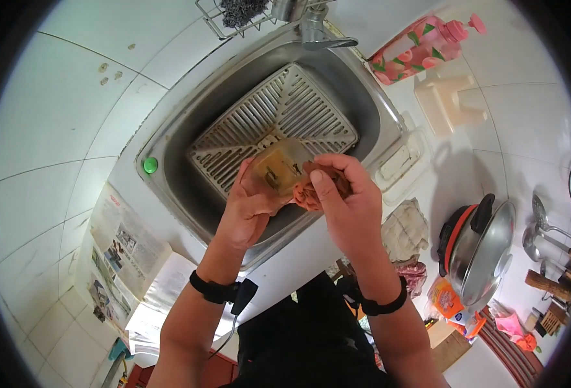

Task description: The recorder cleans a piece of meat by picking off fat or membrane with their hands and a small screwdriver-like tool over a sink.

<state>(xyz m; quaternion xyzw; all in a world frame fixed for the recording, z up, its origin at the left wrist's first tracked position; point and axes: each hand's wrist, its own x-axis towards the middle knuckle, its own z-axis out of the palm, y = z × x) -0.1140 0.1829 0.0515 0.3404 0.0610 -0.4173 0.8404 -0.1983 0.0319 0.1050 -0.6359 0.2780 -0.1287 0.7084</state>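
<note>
My left hand (246,205) grips a small see-through yellowish container (277,165) with dark marks on it, held tilted above the sink. My right hand (351,204) is closed on a crumpled orange-brown cloth (307,195), pressed up against the container's right side. Part of the cloth is hidden behind my fingers. Below both hands, a slotted metal tray (233,139) leans inside the stainless steel sink (180,187).
A faucet (324,40) and a wire rack with a dark scrubber (243,10) are at the back. A pink pump bottle (421,50), a folded cloth (405,227) and a lidded pan (486,255) stand to the right. Newspaper (127,249) lies on the left.
</note>
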